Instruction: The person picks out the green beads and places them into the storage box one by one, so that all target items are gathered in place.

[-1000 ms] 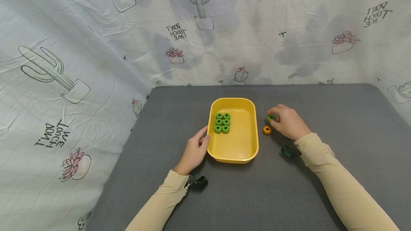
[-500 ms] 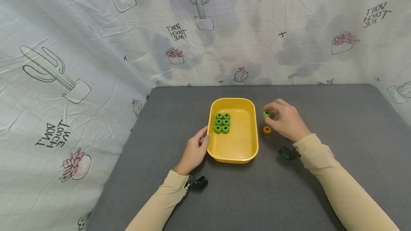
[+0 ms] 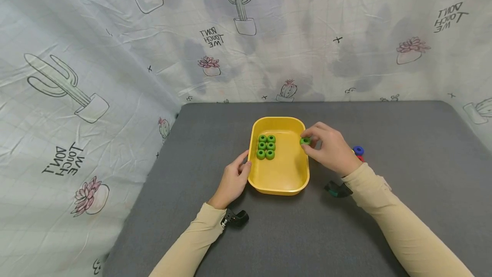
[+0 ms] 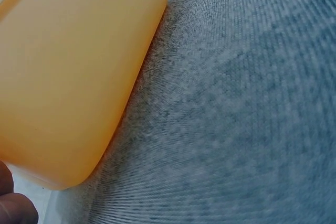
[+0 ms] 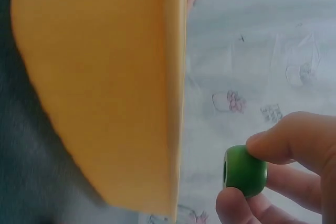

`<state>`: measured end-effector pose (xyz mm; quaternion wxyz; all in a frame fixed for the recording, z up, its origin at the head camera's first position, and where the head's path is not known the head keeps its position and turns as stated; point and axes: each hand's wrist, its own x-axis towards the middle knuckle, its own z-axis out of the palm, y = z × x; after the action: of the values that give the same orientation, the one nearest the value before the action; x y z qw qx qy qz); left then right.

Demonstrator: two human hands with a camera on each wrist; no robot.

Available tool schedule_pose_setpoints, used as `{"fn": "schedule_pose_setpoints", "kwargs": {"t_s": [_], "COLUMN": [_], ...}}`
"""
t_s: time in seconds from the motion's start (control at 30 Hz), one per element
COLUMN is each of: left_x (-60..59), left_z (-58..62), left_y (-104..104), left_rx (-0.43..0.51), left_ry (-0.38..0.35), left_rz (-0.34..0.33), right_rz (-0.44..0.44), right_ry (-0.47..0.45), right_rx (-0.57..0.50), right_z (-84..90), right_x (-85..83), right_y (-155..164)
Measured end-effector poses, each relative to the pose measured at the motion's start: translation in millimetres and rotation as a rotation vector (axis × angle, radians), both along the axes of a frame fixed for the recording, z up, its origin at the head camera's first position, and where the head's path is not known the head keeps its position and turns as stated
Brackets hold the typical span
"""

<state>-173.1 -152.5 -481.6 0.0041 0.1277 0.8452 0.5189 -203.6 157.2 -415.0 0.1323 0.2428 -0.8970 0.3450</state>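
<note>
A yellow tray (image 3: 282,176) stands at the middle of the table, with several green beads (image 3: 270,154) grouped in two columns on its left side. At the tray's left rim, my left hand (image 3: 232,183) holds the edge with thumb and fingers; its fingertips (image 4: 18,208) show beside the tray wall in the left wrist view. My right hand (image 3: 332,151) pinches another green bead (image 5: 245,170) between thumb and fingers, just over the right rim. That bead's hole shows in the right wrist view.
Behind the right hand lie a blue bead (image 3: 358,150) and a red bead (image 3: 360,157), partly covered, with a sliver of something yellow beside them. A white curtain (image 3: 300,46) printed with cacti hangs behind the grey table (image 3: 269,234).
The right hand has lifted the green bead and carried it left to the tray's rim. The orange bead is now hidden; blue and red beads have come into view. The left hand stays put.
</note>
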Motion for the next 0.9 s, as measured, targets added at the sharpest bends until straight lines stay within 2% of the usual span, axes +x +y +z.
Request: {"fn": "schedule_pose_setpoints", "kwargs": {"t_s": [0.63,0.9], "left_x": [-0.2,-0.6], "left_z": [-0.8,-0.6], "left_y": [0,0], "left_rx": [0.004,0.005], "left_ry": [0.000,0.005], "left_rz": [0.002,0.002], "right_rz": [0.187,0.240], "right_ry": [-0.116,-0.188], "right_rx": [0.004,0.075], "right_z": [10.0,11.0], "right_x": [-9.1,-14.7], "right_y": [-49,-59]}}
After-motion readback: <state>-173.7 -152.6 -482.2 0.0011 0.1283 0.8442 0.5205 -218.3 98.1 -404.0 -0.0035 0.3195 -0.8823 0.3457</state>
